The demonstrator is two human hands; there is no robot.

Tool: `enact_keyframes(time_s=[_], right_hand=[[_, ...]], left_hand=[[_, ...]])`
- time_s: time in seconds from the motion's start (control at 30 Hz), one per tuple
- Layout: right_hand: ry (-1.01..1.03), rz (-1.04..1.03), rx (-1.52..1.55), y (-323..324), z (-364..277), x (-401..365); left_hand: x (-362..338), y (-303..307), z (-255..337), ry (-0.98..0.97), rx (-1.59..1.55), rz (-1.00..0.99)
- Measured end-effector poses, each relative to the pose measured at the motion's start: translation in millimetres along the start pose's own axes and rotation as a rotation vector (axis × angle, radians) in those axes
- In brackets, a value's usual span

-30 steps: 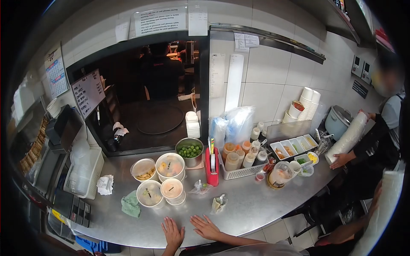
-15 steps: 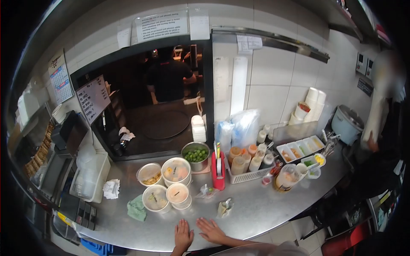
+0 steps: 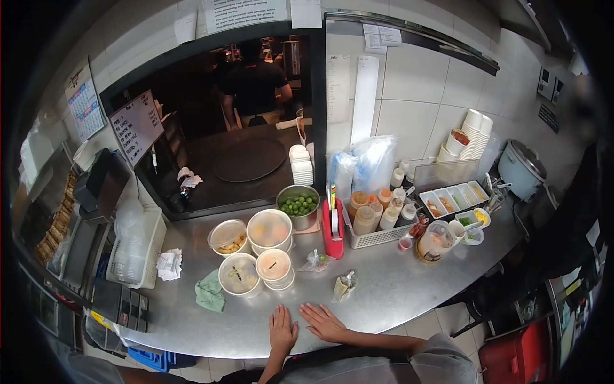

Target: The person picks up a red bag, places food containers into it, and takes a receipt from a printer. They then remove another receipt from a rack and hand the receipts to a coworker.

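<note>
My left hand (image 3: 282, 329) lies flat on the steel counter (image 3: 185, 333), fingers stretched out and holding nothing. Beside it, my right hand (image 3: 322, 322) rests palm down with its fingers spread, also empty. Just beyond my hands stands a group of lidded round tubs, the nearest being a small white tub (image 3: 275, 266) next to a wider tub (image 3: 239, 275). A small plastic-wrapped packet (image 3: 344, 286) lies ahead of my right hand. Left of the tubs is a crumpled green cloth (image 3: 210, 291).
Behind the tubs sits a metal pot of green limes (image 3: 298, 205), with a red tape dispenser (image 3: 332, 228) to its right. A basket of sauce bottles (image 3: 377, 237), a jug (image 3: 434, 242) and a topping tray (image 3: 453, 198) line the right. Through the hatch, a person (image 3: 254, 86) stands turned away.
The view has tilted downward, so the counter and my hands appear higher. My hands stay flat on the counter. The person at the right edge has mostly moved out of sight.
</note>
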State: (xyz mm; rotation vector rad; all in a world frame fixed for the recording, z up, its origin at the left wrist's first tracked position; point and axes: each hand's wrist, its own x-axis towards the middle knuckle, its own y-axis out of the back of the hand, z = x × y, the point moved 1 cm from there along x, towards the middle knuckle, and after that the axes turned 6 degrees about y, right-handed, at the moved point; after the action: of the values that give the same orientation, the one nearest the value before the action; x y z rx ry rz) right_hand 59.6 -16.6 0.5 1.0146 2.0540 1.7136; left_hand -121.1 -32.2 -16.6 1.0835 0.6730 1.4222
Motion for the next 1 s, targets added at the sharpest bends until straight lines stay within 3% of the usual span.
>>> enact_keyframes(time_s=[0.57, 0.67, 0.77, 0.87, 1.0], right_hand=[[0.034, -0.014, 0.005, -10, 2, 3], [0.041, -0.009, -0.011, -9, 3, 6], [0.035, -0.015, -0.018, -6, 0, 5], [0.035, 0.013, 0.023, -3, -1, 5], [0.030, 0.007, 0.027, -5, 2, 4]], left_hand=[[3, 3, -7, 0.062, -0.159, 0.043], [21, -8, -12, 0.282, -0.680, 0.007], [52, -18, -8, 0.550, -1.355, 0.106], [75, 15, 3, 0.679, -1.453, -0.060], [80, -6, -8, 0.654, -1.526, -0.019]])
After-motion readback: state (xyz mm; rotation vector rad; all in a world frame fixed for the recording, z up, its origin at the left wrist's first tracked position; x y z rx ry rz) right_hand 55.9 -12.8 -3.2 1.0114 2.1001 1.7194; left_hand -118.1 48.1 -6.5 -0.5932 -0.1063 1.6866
